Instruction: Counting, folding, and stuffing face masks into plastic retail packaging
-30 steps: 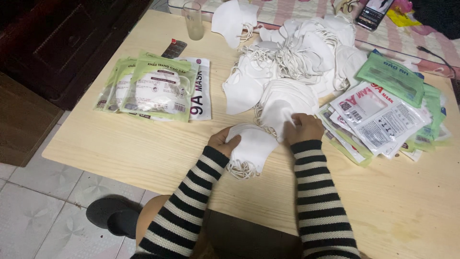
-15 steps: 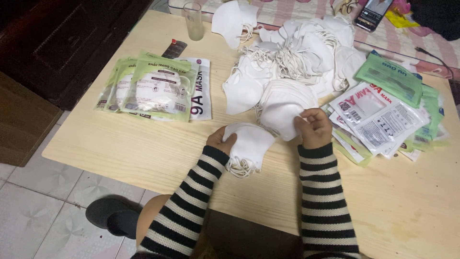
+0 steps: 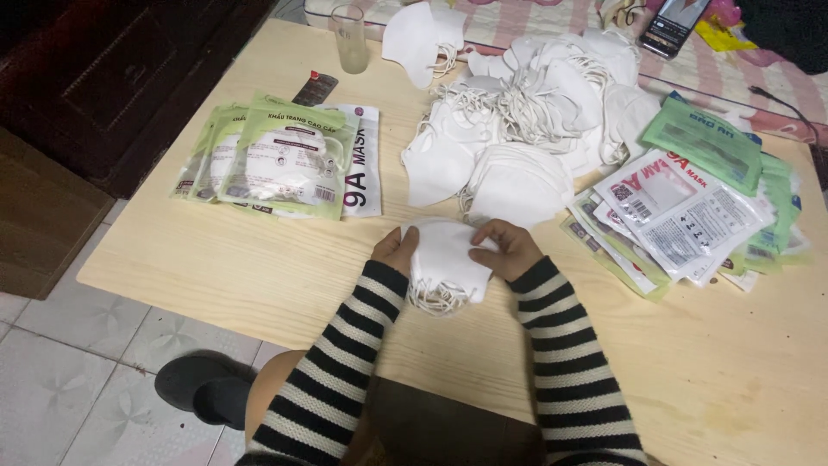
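Green-white flat packets [image 3: 280,160] table-left, more packets [image 3: 690,207] right, phone screen [image 3: 673,22] top

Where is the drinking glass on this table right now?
In the head view the empty glass stands upright at the table's far left edge, just beyond the stack of green mask packets and left of the loose white masks.

phone [image 3: 671,24] cut off at top edge — fingers [image 3: 483,237] perhaps partly hidden behind mask stack [image 3: 444,267].
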